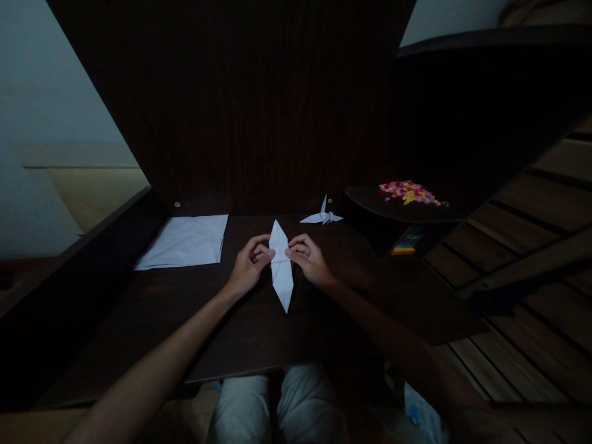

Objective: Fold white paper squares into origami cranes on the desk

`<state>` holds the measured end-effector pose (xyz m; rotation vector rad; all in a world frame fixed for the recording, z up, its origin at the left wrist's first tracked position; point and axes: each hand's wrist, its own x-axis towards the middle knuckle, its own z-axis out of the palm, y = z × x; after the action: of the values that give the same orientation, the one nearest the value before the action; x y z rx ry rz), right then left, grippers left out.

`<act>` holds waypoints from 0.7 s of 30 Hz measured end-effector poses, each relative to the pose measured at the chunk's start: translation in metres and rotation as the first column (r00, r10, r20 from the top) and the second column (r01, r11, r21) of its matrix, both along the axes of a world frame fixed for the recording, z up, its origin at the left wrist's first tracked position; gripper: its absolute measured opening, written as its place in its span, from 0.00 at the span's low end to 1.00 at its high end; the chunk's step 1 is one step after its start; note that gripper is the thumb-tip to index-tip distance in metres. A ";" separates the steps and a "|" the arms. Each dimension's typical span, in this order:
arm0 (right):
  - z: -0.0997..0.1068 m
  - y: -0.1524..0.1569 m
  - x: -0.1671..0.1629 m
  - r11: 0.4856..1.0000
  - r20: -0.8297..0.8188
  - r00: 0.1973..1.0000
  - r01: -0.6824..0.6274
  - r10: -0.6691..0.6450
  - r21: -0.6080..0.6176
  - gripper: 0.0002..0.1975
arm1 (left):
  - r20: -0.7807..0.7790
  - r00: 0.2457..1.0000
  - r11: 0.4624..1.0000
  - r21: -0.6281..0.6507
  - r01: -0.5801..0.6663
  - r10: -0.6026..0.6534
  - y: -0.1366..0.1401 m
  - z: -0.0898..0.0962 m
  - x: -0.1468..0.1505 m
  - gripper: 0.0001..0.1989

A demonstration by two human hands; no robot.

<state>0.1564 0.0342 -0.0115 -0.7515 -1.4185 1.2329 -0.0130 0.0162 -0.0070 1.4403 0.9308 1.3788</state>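
Between my hands is a piece of folded white paper [282, 271], a long diamond shape with pointed top and bottom ends and creases across its middle. My left hand [251, 262] pinches its left edge, thumb on the front face and fingers curled behind. On the opposite edge, my right hand [309, 258] grips in the same way, thumb near the middle crease. Behind them on the dark desk stands a white paper crane [324, 214], its wings spread. A stack of white paper sheets [185, 242] lies to the left of my left hand.
A dark wooden panel [277, 111] rises at the back of the desk [259, 345], and a low side wall [83, 290] bounds the left. On a curved shelf [370, 202] at right lies a pile of small pink, red and yellow pieces [409, 192]. Wooden slats [522, 216] stand further right.
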 end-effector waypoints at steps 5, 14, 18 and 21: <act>0.000 0.001 -0.001 1.000 0.008 1.000 0.017 -0.017 0.019 0.14 | 0.024 1.000 1.000 -0.005 0.012 -0.012 -0.002 0.003 0.001 0.20; -0.002 0.005 0.000 0.999 -0.044 0.999 0.026 -0.027 -0.027 0.17 | 0.077 0.992 0.995 0.020 0.098 -0.100 -0.012 0.007 0.003 0.28; -0.003 0.005 0.001 0.998 -0.055 0.998 -0.005 0.002 -0.057 0.18 | 0.015 0.998 0.991 0.117 0.058 -0.060 -0.016 0.008 0.006 0.26; -0.004 0.005 0.000 0.996 -0.061 0.998 -0.035 0.030 -0.079 0.19 | -0.059 0.998 0.987 0.158 0.031 -0.022 -0.017 0.008 0.006 0.24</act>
<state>0.1568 0.0393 -0.0154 -0.7423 -1.3436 1.3340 -0.0070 -0.0007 0.0008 1.6132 0.8502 1.4252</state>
